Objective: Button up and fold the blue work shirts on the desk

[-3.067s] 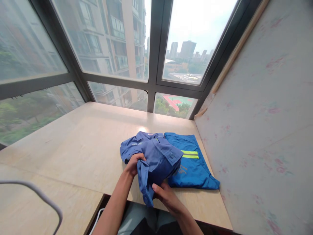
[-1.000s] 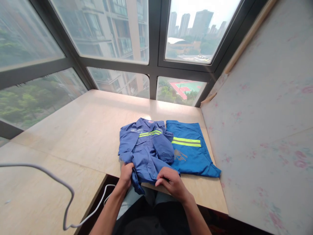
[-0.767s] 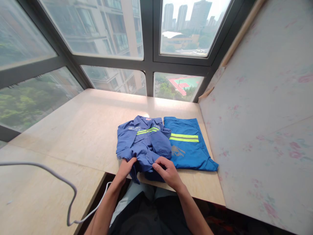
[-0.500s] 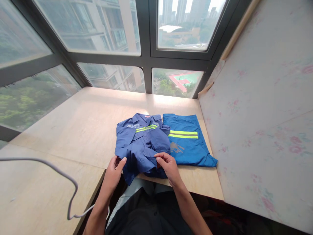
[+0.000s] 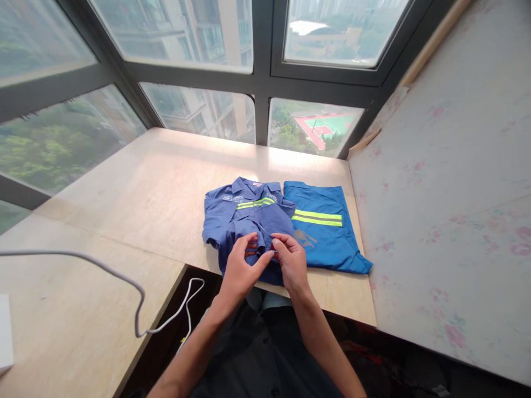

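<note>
A purple-blue work shirt (image 5: 219,215) with a collar and yellow-green reflective stripes lies partly folded on the wooden board, its sleeves laid inward over the front. My left hand (image 5: 243,268) is at its near edge, fingers bent over the bunched cloth and thumb reaching toward my other hand. Right beside it, my right hand (image 5: 293,265) pinches the lower edge of the same shirt between thumb and fingers. The fingertips of both hands almost meet, and some of the cloth between them is hidden. To the right, touching the shirt's side, is a brighter blue folded garment (image 5: 319,243) with one reflective stripe.
The pale wooden board (image 5: 153,182) reaches to the window frame (image 5: 261,116) at the back. A papered wall panel (image 5: 435,210) bounds the right side. A grey cable (image 5: 120,275) crosses the left part and hangs over the edge. A white object (image 5: 5,331) sits at far left.
My left hand has moved right and inward, from the shirt's left corner to beside my right hand. The near left part of the shirt has shifted, and the view has tilted down slightly.
</note>
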Demonstrator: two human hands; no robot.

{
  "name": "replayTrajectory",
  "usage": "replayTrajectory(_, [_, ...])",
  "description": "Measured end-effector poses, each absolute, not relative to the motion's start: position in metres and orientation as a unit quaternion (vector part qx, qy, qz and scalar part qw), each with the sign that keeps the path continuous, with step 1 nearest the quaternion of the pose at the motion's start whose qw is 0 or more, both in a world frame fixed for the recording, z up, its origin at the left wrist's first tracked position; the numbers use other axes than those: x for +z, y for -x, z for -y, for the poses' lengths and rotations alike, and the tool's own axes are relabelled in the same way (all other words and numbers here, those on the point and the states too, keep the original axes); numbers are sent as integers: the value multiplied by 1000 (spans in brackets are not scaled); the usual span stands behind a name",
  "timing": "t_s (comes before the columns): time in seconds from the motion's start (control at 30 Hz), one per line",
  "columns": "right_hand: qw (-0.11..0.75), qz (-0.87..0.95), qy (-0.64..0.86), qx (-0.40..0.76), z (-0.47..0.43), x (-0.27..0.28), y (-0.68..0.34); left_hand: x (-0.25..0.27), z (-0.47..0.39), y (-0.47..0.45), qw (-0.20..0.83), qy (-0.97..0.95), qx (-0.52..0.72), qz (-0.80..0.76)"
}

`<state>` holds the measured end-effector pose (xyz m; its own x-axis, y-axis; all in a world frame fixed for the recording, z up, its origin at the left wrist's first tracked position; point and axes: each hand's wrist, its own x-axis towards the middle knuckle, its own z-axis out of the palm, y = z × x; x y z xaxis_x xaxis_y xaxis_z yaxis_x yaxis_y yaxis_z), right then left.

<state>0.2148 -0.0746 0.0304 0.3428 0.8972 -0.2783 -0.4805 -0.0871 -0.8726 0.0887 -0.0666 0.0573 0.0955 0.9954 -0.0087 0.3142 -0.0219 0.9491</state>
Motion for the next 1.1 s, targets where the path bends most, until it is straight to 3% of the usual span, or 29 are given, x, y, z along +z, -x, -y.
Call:
replayTrajectory(0.43, [647,254,474,540,54,29,-224,50,28,-86,470,-598,409,-504])
replayTrajectory(0.67, [642,256,501,521,51,21,-232,48,32,-96,435,-602,435,-509])
replayTrajectory(0.87, [646,410,537,356,68,33,-243,55,31,-107,390,-670,433,-460])
replayTrajectory(0.97, [581,558,537,251,72,40,-254,59,30,-112,381,-687,428,-446])
replayTrajectory(1.1, [537,611,532,234,68,38,-272,59,29,-116,399,-683,428,-438])
